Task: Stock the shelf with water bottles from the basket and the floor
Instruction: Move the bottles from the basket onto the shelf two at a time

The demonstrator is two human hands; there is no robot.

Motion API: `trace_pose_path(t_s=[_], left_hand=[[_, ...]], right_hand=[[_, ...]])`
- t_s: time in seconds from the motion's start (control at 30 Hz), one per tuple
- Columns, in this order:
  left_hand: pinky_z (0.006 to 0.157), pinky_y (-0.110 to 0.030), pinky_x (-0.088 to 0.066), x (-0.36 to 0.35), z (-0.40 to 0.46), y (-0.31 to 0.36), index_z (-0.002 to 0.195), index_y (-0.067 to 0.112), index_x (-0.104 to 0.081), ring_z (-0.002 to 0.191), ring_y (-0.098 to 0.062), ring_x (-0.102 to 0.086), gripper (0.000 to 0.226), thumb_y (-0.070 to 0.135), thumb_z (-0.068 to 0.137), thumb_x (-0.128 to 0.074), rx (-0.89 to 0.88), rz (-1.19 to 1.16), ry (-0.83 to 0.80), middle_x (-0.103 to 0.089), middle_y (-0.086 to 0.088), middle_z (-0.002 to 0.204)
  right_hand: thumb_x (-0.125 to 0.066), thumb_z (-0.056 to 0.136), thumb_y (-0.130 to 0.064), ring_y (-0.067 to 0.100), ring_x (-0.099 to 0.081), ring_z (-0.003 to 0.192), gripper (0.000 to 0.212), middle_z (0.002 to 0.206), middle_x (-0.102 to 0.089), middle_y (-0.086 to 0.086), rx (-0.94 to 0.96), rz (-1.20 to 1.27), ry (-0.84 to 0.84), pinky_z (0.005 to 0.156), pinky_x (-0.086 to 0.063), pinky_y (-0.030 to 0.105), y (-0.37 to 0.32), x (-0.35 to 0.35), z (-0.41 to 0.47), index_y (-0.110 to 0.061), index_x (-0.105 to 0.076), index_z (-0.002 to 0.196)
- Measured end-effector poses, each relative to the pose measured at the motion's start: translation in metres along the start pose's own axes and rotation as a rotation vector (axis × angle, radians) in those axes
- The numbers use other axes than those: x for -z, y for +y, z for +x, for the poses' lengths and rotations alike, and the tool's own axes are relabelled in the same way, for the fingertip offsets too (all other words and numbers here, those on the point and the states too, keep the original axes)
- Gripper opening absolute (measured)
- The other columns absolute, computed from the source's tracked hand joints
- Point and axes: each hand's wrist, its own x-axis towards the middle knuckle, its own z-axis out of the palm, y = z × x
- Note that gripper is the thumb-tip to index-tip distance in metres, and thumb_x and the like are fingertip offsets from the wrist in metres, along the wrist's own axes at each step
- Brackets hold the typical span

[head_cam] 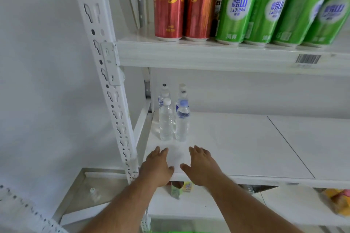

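Room: a plain white wall (47, 81) stood left of a white metal rack with a slotted upright (111, 89).
Shelf: the middle shelf (246, 147) was a smooth white board, seamed at right.
Upper shelf: tall red cans (168, 4) and green cans (236, 11), glossy cylinders.
Water bottles: clear plastic water bottles (174, 117) stood upright in two rows at the shelf's back-left corner.
Grip: left hand (156, 166) and right hand (201, 166) lay apart on the shelf's front, fingers straight, holding nothing.
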Motion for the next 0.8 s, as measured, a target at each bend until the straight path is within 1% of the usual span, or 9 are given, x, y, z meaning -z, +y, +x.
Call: trace_pose_path(t_s=[0.13, 0.2, 0.3, 0.37, 0.47, 0.53, 0.6, 0.67, 0.8], left_hand=[[0.117, -0.039, -0.025, -0.012, -0.043, 0.013, 0.155, 0.028, -0.015, 0.149, -0.02, -0.014, 0.076, 0.046, 0.091, -0.053, 0.021, -0.054, 0.04, -0.006, 0.002, 0.165], [0.116, -0.039, -0.025, -0.023, -0.067, 0.021, 0.154, 0.028, -0.019, 0.149, -0.02, -0.016, 0.073, 0.045, 0.092, -0.052, 0.036, -0.068, 0.053, -0.009, 0.002, 0.164], [0.114, -0.037, -0.03, -0.049, -0.103, 0.032, 0.151, 0.024, -0.028, 0.144, -0.024, -0.027, 0.067, 0.041, 0.091, -0.053, 0.037, -0.069, 0.047, -0.023, -0.003, 0.16], [0.109, -0.036, -0.037, -0.07, -0.125, 0.037, 0.148, 0.023, -0.033, 0.137, -0.027, -0.039, 0.067, 0.042, 0.088, -0.057, 0.04, -0.048, 0.027, -0.034, -0.004, 0.155], [0.109, -0.036, -0.037, -0.106, -0.153, 0.04, 0.15, 0.021, -0.031, 0.137, -0.027, -0.04, 0.073, 0.045, 0.087, -0.059, 0.092, -0.051, -0.052, -0.034, -0.004, 0.155], [0.112, -0.037, -0.035, -0.13, -0.168, 0.04, 0.151, 0.021, -0.031, 0.138, -0.025, -0.038, 0.074, 0.043, 0.087, -0.06, 0.124, -0.078, -0.124, -0.032, -0.004, 0.157], [0.109, -0.037, -0.039, -0.152, -0.179, 0.039, 0.15, 0.023, -0.033, 0.135, -0.025, -0.042, 0.072, 0.042, 0.086, -0.062, 0.145, -0.107, -0.182, -0.035, -0.004, 0.155], [0.103, -0.036, -0.045, -0.169, -0.186, 0.037, 0.149, 0.024, -0.034, 0.132, -0.027, -0.046, 0.072, 0.042, 0.086, -0.063, 0.17, -0.137, -0.229, -0.036, -0.005, 0.154], [0.103, -0.034, -0.044, -0.196, -0.19, 0.027, 0.151, 0.02, -0.029, 0.13, -0.028, -0.049, 0.075, 0.042, 0.088, -0.061, 0.239, -0.163, -0.312, -0.035, -0.009, 0.154]], right_hand=[[-0.043, 0.095, -0.056, 0.026, -0.013, 0.15, 0.08, 0.164, -0.016, 0.007, 0.042, -0.033, -0.03, 0.12, -0.02, 0.041, 0.01, 0.001, -0.041, -0.013, -0.015, 0.156], [-0.044, 0.094, -0.057, 0.028, -0.019, 0.147, 0.079, 0.161, -0.021, 0.007, 0.057, -0.021, -0.046, 0.118, -0.024, 0.04, 0.021, -0.004, -0.065, -0.013, -0.019, 0.154], [-0.044, 0.093, -0.056, 0.031, -0.032, 0.14, 0.074, 0.155, -0.034, 0.009, 0.076, -0.044, -0.039, 0.111, -0.028, 0.038, 0.047, -0.02, -0.102, -0.012, -0.028, 0.15], [-0.046, 0.093, -0.057, 0.033, -0.034, 0.139, 0.076, 0.155, -0.035, 0.012, 0.053, -0.046, -0.061, 0.111, -0.029, 0.038, 0.066, -0.038, -0.126, -0.011, -0.03, 0.151], [-0.048, 0.093, -0.057, 0.034, -0.03, 0.141, 0.077, 0.156, -0.033, 0.012, 0.0, 0.014, -0.161, 0.112, -0.028, 0.039, 0.095, -0.07, -0.159, -0.011, -0.028, 0.151], [-0.05, 0.092, -0.056, 0.033, -0.036, 0.137, 0.074, 0.152, -0.038, 0.012, -0.035, 0.041, -0.216, 0.11, -0.032, 0.039, 0.113, -0.088, -0.179, -0.01, -0.033, 0.148], [-0.051, 0.092, -0.055, 0.033, -0.04, 0.133, 0.071, 0.149, -0.041, 0.012, -0.07, 0.045, -0.253, 0.108, -0.034, 0.039, 0.129, -0.101, -0.195, -0.01, -0.036, 0.145], [-0.051, 0.092, -0.055, 0.034, -0.041, 0.133, 0.072, 0.15, -0.041, 0.012, -0.116, 0.05, -0.291, 0.108, -0.034, 0.038, 0.141, -0.111, -0.205, -0.01, -0.034, 0.146], [-0.05, 0.093, -0.053, 0.034, -0.039, 0.135, 0.074, 0.152, -0.038, 0.013, -0.204, 0.083, -0.343, 0.108, -0.033, 0.037, 0.156, -0.127, -0.214, -0.01, -0.029, 0.15]])
